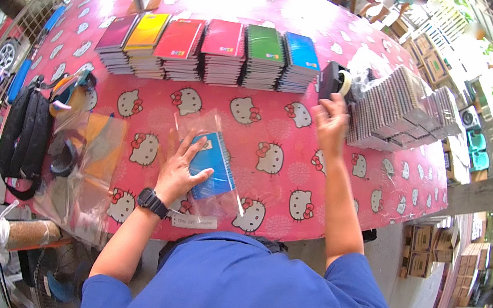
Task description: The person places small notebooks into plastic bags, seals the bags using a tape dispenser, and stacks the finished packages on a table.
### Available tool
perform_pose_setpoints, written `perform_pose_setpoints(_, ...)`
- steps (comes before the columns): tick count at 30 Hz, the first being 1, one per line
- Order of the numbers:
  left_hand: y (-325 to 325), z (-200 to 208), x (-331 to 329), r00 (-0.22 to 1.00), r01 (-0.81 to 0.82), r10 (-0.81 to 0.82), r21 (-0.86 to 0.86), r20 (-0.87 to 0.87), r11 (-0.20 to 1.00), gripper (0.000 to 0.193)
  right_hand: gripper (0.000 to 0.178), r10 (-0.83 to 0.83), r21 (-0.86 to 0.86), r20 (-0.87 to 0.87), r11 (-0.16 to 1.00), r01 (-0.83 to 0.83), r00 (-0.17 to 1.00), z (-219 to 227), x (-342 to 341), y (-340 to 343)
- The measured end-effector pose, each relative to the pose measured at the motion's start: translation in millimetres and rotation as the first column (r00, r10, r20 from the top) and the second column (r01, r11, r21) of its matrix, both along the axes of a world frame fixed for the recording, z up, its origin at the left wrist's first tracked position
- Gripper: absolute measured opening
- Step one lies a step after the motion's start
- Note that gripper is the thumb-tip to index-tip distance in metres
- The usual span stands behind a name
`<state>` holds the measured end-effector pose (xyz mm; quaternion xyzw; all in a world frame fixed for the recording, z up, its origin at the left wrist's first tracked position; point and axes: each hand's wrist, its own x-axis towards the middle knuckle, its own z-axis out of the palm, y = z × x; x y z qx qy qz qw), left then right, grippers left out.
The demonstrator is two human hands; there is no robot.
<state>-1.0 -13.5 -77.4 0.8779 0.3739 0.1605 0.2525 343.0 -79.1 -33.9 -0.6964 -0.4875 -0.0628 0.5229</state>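
Observation:
A blue spiral notebook lies slightly tilted on the table in front of me, inside a clear plastic bag. My left hand rests flat over its left side, fingers spread, a dark watch on the wrist. To the right, my right hand reaches forward with its fingers apart, a little blurred. Its fingertips are at the near side of a black tape dispenser with a pale tape roll. Whether they touch the tape I cannot tell.
Several stacks of spiral notebooks in different colours form a row across the pink patterned table. At right stand larger notebook piles. A black bag and clear plastic sheets lie at left. A white label strip is by the near edge.

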Motion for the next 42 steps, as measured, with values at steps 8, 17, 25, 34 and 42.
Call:
perform_pose_setpoints(8, -2, 0, 8, 1.000, 0.027, -0.027, -0.031, -0.001, 0.999, 0.073, 0.053, -0.537, -0.359, -0.163, 0.814, 0.457, 0.828, -43, 149, -5)
perform_pose_setpoints(17, -3, 8, 4, 0.996, -0.013, 0.011, -0.026, -0.085, 1.000, 0.071, 0.023, -0.160, 0.177, -0.524, 0.940, 0.291, 0.837, -52, 90, -40)
perform_pose_setpoints(25, 0, -1, 9, 0.992, 0.048, -0.026, -0.191, 0.120, 0.980, 0.070, 0.024, -0.114, -0.078, -0.956, 0.987, 0.139, 0.271, -87, 107, -41)
perform_pose_setpoints(34, 10, -27, -1, 0.993, 0.027, -0.014, -0.111, 0.119, 0.993, 0.073, 0.033, 0.344, -0.528, -0.682, 0.379, -0.760, 0.645, 16, -159, 48)
perform_pose_setpoints(42, 8, -15, -1, 0.995, 0.049, -0.032, -0.177, 0.097, 0.983, 0.089, 0.072, 0.444, -0.974, 0.070, 0.223, -0.035, 0.893, 25, -162, 31)
